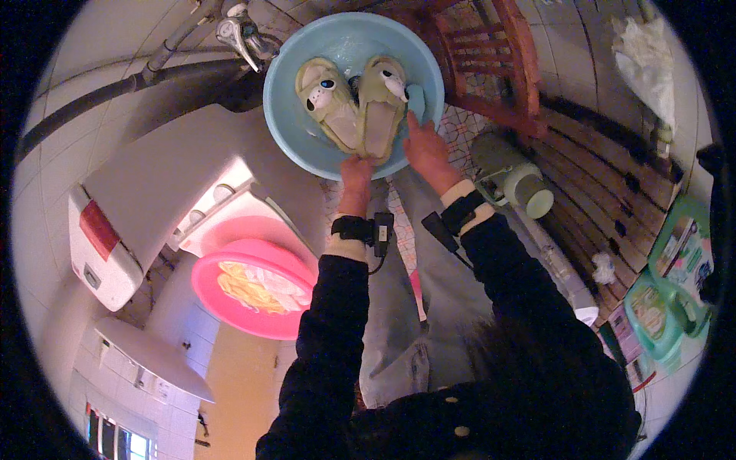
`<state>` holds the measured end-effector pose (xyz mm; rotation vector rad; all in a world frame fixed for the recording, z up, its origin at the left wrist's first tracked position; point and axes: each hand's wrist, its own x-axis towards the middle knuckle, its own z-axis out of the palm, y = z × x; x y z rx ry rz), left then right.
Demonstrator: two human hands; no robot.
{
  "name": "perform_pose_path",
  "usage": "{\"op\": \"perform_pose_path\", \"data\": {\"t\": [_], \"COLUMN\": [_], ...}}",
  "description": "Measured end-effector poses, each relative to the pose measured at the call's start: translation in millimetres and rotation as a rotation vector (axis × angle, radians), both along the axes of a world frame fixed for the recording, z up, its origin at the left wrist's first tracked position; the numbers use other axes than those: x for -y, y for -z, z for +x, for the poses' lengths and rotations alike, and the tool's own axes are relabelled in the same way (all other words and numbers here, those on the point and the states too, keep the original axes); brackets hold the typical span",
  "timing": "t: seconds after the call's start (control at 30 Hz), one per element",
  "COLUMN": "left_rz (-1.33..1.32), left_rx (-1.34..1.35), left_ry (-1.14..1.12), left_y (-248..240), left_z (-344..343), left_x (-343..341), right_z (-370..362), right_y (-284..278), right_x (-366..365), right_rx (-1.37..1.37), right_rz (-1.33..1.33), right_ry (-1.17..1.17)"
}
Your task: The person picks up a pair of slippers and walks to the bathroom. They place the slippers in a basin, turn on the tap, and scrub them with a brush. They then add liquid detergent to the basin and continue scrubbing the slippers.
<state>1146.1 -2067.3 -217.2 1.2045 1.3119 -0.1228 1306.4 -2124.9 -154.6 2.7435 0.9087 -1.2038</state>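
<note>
A pair of pale green slippers with cartoon dog faces on the straps lies in a light blue basin. Some water seems to shine at the basin's far side. My left hand is closed at the near rim, on the heel end of a slipper, where the two heels meet. Just right of the right slipper, my right hand is closed on a small light blue, brush-like tool. Its working face is hidden, and it looks close to or against the slipper's side.
A metal tap stands beyond the basin's left edge. At left, a pink basin holds yellow and white cloth. To the right are a red wooden chair, a slatted bench, a grey-green flask and green detergent bottles.
</note>
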Motion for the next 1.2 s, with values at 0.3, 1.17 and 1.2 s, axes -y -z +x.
{"op": "perform_pose_path", "data": {"t": [0.3, 1.17, 1.2], "left_rz": [-0.198, 0.569, 0.546], "left_rx": [0.118, 0.209, 0.213], "left_ry": [-0.351, -0.082, -0.109], "left_y": [3.5, -42.0, -48.8], "left_z": [20.0, 63.0, 63.2], "left_x": [6.2, 63.4, 70.7], "right_z": [-20.7, 29.8, 33.8], "right_y": [-13.8, 168.0, 170.6], "right_x": [27.6, 431.5, 427.7], "right_rx": [0.241, -0.254, -0.436], "right_rz": [0.331, 0.347, 0.340], "right_ry": [0.096, 0.674, 0.869]}}
